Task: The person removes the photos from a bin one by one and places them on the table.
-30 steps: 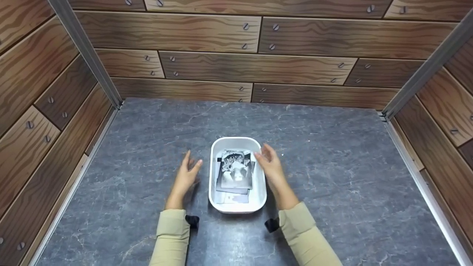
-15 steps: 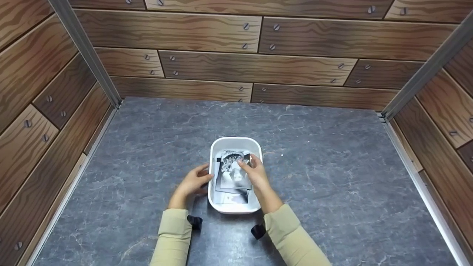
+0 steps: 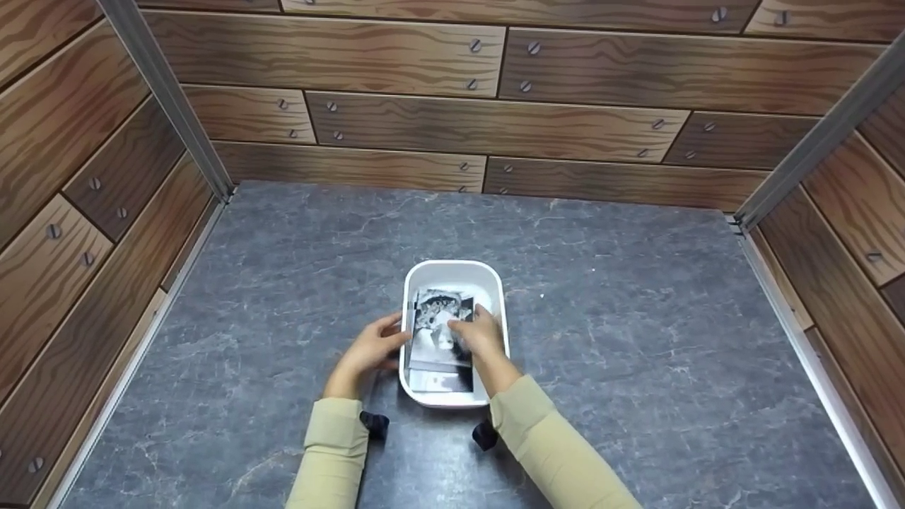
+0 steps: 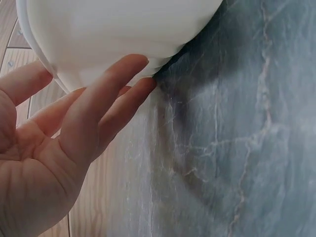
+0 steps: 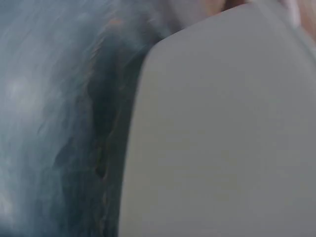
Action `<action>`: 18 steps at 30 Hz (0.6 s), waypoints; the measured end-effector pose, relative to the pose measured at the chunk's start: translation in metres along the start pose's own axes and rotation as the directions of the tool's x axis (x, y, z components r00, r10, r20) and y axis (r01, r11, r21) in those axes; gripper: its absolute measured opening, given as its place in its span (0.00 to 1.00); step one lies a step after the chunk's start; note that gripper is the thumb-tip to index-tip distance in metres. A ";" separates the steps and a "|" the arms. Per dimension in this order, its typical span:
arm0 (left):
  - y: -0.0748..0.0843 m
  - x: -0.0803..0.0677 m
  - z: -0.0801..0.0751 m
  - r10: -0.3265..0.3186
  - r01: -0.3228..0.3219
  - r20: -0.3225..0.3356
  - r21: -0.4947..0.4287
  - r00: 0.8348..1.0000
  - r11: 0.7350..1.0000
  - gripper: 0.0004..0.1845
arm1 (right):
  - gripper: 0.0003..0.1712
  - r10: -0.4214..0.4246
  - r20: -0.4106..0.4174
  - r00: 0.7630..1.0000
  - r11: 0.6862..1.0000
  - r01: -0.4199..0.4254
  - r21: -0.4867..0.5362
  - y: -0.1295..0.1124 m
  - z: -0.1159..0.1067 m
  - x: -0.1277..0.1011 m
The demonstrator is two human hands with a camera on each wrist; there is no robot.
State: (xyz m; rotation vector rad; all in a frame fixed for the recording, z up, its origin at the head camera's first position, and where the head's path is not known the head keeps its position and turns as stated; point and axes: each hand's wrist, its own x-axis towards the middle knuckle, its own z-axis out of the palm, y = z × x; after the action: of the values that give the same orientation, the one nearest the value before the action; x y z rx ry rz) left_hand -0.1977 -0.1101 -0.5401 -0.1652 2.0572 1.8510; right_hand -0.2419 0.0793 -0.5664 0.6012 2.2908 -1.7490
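1. Nearest, two beige sleeves (image 3: 332, 452) come in from the bottom edge, each with a small black wrist unit strapped on.
2. Left hand (image 3: 365, 353): fingers straight and relaxed, laid flat against the outer left wall of the white tub (image 3: 452, 272). The left wrist view shows the fingertips (image 4: 133, 79) touching the tub's curved side low down, nothing gripped. It looks like a steadying hold.
3. Right hand (image 3: 479, 339): reaches over the tub's right rim, fingers bent down onto the stack of black-and-white photo prints (image 3: 438, 332) inside. Whether it has a print pinched or is only pressing on the top one, I cannot tell; the right wrist view is blurred and shows just a pale wall of the tub (image 5: 222, 133) beside the grey surface.
4. The prints lie in the tub, loosely stacked, some edges fanned out toward the near end. The tub sits mid-table on the grey marbled top (image 3: 636, 353).
5. Step in hand, by my reading: sorting or taking hold of the top print while the tub is braced. Next move calls for a clean pinch on a single sheet, lifting without dragging the ones below.
6. Writing: none legible on prints or tub.
7. Farthest, wood-plank printed walls (image 3: 495, 127) with screw heads, metal corner posts.
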 end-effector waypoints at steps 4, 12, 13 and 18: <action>-0.001 0.000 -0.001 0.011 -0.011 0.008 -0.035 1.000 0.999 0.28 | 0.42 -0.007 -0.013 1.000 0.984 0.004 -0.178 -0.016 0.000 -0.019; -0.002 -0.001 0.000 0.011 -0.010 0.008 -0.089 1.000 0.996 0.28 | 0.39 -0.051 -0.022 0.998 0.976 0.045 -0.215 -0.018 -0.002 -0.025; -0.002 -0.001 0.000 0.009 -0.008 0.005 -0.093 1.000 0.996 0.28 | 0.39 -0.043 -0.020 0.999 0.980 0.039 -0.196 -0.017 -0.003 -0.025; -0.001 -0.001 0.002 0.017 -0.021 -0.035 -0.102 0.999 0.995 0.27 | 0.36 -0.078 0.018 0.997 0.995 0.079 -0.066 -0.017 -0.006 -0.024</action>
State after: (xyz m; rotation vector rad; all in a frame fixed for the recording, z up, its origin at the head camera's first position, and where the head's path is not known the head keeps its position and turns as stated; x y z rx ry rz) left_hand -0.1958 -0.1081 -0.5409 -0.2063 1.9940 1.9789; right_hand -0.2274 0.0763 -0.5402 0.4901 2.3826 -1.6975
